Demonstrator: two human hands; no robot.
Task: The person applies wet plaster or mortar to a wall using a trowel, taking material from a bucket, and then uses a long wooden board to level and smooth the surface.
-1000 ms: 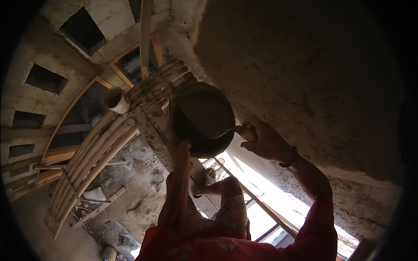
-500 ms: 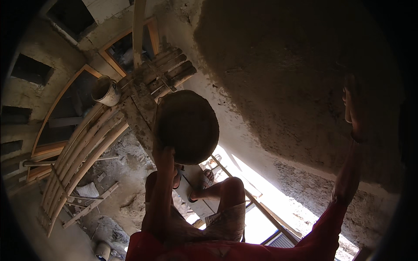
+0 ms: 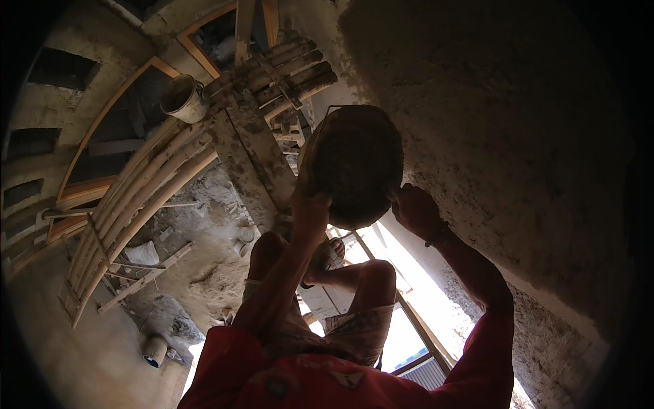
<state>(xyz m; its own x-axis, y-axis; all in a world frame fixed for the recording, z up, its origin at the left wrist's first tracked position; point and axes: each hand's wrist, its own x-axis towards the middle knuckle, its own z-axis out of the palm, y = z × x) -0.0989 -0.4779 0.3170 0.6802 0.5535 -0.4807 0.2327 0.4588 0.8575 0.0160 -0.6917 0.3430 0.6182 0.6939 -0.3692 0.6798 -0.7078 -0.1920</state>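
A dark round basin (image 3: 354, 160) with dark contents is in front of me, above my knees. My left hand (image 3: 310, 208) grips its lower left rim. At its right edge, my right hand (image 3: 415, 211) has its fingers closed; what they hold is hidden in shadow. The plaster wall (image 3: 497, 150), partly darker, rises just to the right of that hand. Beneath the basin are narrow boards (image 3: 252, 163) caked with mud, and my sandalled foot (image 3: 330, 255) rests below.
Bent poles (image 3: 136, 204) form a platform on the left, with a pale bucket (image 3: 184, 99) at its far end. Wood-framed openings line the far wall. Far below lie a rubble-strewn floor (image 3: 204, 266) and loose planks (image 3: 146, 276); a bright opening (image 3: 422, 286) is at lower right.
My right hand has come down from high on the wall to the basin's right edge. The basin has shifted up and right in view; the surroundings sit higher.
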